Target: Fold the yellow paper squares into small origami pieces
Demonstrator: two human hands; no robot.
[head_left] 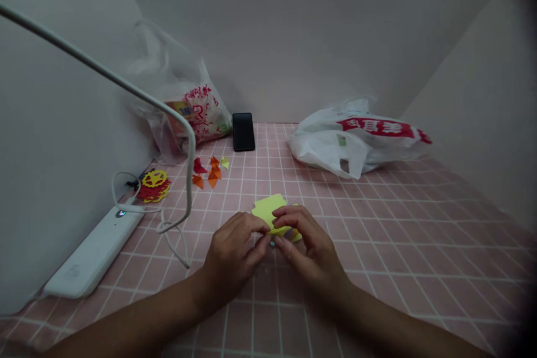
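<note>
Yellow paper [268, 208], folded, sits near the middle of a pink checked table [398, 246], pinched between the fingertips of the left hand [235, 257] and right hand [308, 246], which are close together.

Both forearms angled in from bottom corners, bare, converging mid-frame. Left hand [235, 254] and right hand [308, 246] sat knuckles-up, fingertips touching, thumbs and forefingers pinched together.

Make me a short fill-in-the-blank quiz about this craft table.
1. The left hand and right hand pinch a ____ folded paper.
2. The ____ phone lies between the clear bag and the white bag.
3. The grid tablecloth is ____.
Missing words: yellow; black; pink.
</note>
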